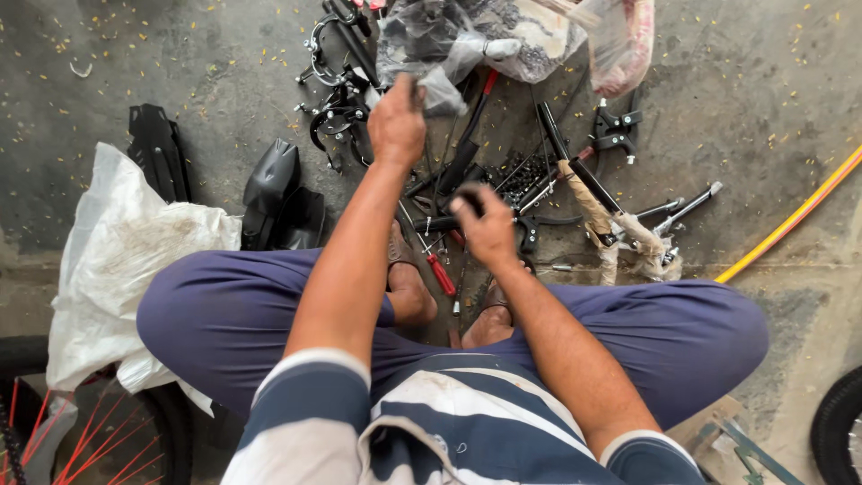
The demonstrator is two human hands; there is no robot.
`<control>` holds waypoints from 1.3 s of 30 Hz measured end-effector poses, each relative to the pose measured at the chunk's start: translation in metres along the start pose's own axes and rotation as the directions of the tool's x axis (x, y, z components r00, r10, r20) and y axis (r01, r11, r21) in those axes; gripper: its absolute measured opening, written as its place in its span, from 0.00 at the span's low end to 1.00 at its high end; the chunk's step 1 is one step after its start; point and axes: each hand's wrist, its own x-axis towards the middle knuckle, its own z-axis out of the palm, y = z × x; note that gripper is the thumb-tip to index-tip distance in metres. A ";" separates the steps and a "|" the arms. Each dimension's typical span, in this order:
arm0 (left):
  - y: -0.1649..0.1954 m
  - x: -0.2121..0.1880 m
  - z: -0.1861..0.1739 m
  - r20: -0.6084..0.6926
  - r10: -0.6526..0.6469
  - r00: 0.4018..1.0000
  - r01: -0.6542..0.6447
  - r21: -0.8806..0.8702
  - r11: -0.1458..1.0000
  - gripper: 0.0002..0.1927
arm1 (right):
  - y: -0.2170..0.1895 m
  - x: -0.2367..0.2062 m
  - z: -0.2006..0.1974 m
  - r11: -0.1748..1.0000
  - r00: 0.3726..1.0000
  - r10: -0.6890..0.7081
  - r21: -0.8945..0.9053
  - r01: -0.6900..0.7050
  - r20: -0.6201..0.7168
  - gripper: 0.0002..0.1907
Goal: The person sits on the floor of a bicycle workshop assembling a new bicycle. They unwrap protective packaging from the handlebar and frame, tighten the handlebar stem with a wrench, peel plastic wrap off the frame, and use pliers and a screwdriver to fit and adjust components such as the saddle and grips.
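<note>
The left hand reaches far and pinches a crumpled clear plastic bag. Nearer, the right hand closes on a small dark part above scattered black metal bicycle brake parts on the grey concrete floor; a red-handled screwdriver lies between the feet.

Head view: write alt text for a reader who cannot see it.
A squatting person's left hand grips a clear plastic bag while the right hand holds a small dark part, above scattered bicycle parts on a concrete floor.

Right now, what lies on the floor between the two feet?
In the head view, a red-handled screwdriver lies between the left foot and right foot.
</note>
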 end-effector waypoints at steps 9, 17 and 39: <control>0.047 -0.109 -0.011 0.247 -0.085 0.965 0.232 -0.664 0.711 0.23 | -0.003 -0.007 -0.025 0.775 0.987 -0.091 0.632 -0.012 0.130 0.30; 0.028 -0.159 -0.004 0.442 0.039 0.896 0.430 -0.887 0.167 0.18 | -0.018 -0.054 -0.026 0.928 0.990 -0.139 0.348 0.134 -0.010 0.24; 0.026 -0.170 0.012 0.107 -0.141 0.984 0.175 -0.475 0.863 0.23 | -0.009 -0.081 -0.030 0.929 0.930 -0.367 -0.059 0.366 0.002 0.11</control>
